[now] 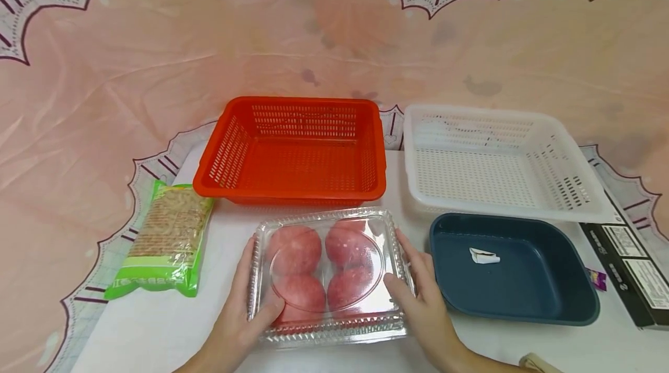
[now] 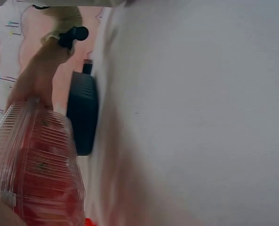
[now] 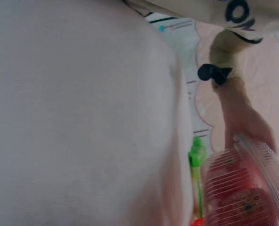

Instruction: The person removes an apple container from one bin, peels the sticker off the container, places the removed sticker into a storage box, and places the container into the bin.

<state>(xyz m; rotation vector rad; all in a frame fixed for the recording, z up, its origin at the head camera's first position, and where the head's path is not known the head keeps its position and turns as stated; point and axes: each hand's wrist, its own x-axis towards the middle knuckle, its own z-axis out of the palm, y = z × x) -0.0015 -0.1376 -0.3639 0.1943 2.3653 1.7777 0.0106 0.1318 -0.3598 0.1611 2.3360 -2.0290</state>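
Note:
Both hands hold a clear plastic clamshell box [image 1: 340, 335] by its two short sides, with several round red fruits [image 1: 295, 250] showing through the lid. My left hand [image 1: 241, 306] grips the left side, its thumb over the lid's lower left corner. On the right side my right hand [image 1: 425, 306] does the same, thumb on the lid and fingers along the edge. The left wrist view shows the ribbed wall of the box [image 2: 50, 155] raised over the table, and the right hand [image 2: 33, 87] at its far end. In the right wrist view the left hand [image 3: 247, 125] grips the opposite end.
Behind the box stands a red basket [image 1: 290, 193], with a white basket [image 1: 502, 210] to its right. A dark blue basin [image 1: 517, 303] holds a small white wrapper [image 1: 484, 255]. A green bag [image 1: 162, 239] lies left; a black box [image 1: 627, 268] lies right.

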